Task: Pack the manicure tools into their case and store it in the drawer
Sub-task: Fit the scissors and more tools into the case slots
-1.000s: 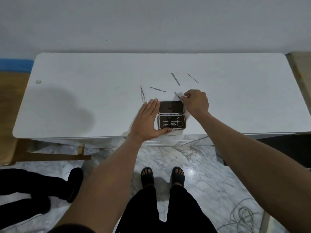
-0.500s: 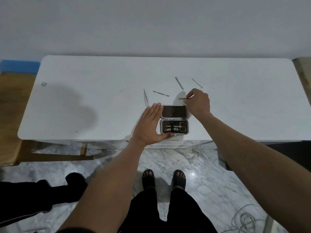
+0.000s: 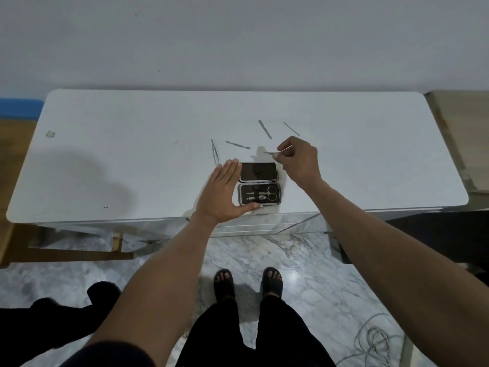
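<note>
Manicure case (image 3: 259, 183) open flat at the near edge of the white table (image 3: 105, 123), roughly mid-length, lid half lying farther from the edge, tray half nearer. Already seated in the tray: small scissors (image 3: 264, 192) and what looks like a nail clipper (image 3: 260, 198); other slots too small to read. Left hand (image 3: 221, 193) laid against the case's left side, fingers straight, thumb along the near rim. Holding nothing, apparently bracing the case so it does not slide off the edge while tools go in. Right hand (image 3: 299, 161) raised just beyond the lid's far right corner, fingertips pinching a thin metal tool (image 3: 275, 151) near its middle, both ends sticking out; probably gripped so for turning it in line with a slot. Exact kind of tool not discernible. Four loose tools on the table beyond the case: tweezers (image 3: 215, 152) just past the left fingertips, a double-ended pusher (image 3: 237, 145) right of them, a flat file (image 3: 265, 129) farther toward the far edge, a thin probe (image 3: 291, 128) beyond the right hand. All apart from one another, within reach. Judgement: packing partly done; current step is bringing the pinched tool over to the tray. Drawer presumably in the front below the near edge, front panel only partly seen, shut as far as visible. Risk: elastic loops small, thin tool liable to slip.
</note>
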A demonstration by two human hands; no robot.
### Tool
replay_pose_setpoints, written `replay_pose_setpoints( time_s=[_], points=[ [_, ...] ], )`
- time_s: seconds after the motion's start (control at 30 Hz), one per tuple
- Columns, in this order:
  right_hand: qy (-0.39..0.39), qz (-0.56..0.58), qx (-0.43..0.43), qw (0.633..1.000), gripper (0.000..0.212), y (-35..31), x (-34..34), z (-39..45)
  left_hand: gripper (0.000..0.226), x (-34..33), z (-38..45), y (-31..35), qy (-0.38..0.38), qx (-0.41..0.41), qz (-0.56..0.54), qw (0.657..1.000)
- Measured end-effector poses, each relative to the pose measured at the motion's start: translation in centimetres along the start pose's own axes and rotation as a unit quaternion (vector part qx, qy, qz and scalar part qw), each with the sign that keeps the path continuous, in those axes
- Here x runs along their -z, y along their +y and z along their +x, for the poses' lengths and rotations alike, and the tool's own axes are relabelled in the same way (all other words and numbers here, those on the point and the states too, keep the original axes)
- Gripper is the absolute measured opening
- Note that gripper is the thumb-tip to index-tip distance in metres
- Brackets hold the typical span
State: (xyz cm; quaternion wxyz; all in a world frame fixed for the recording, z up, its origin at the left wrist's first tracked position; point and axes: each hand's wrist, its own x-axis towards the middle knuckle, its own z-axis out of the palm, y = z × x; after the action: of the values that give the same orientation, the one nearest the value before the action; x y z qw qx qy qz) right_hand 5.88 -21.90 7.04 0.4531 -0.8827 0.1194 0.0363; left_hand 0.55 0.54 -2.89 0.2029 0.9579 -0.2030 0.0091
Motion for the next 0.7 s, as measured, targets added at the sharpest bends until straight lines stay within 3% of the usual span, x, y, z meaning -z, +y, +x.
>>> replay_pose_setpoints(
  time_s=[0.1, 0.43, 0.7],
  points=[
    [-0.018, -0.025, 0.008, 0.999, 0.023, 0.7, 0.0, -0.7, 0.122, 0.1, 0.0, 0.1, -0.007, -0.001, 0.002, 1.000],
    [-0.076, -0.152, 0.076, 0.983, 0.012, 2.0, -0.3, -4.0, 0.124, 0.2, 0.0, 0.1, -0.025, 0.001, 0.008, 1.000],
    [-0.062, -0.202, 0.073, 0.975, 0.017, 3.2, -1.1, -5.4, 0.123, 0.3, -0.1, 0.2, -0.025, 0.004, 0.002, 1.000]
  ],
)
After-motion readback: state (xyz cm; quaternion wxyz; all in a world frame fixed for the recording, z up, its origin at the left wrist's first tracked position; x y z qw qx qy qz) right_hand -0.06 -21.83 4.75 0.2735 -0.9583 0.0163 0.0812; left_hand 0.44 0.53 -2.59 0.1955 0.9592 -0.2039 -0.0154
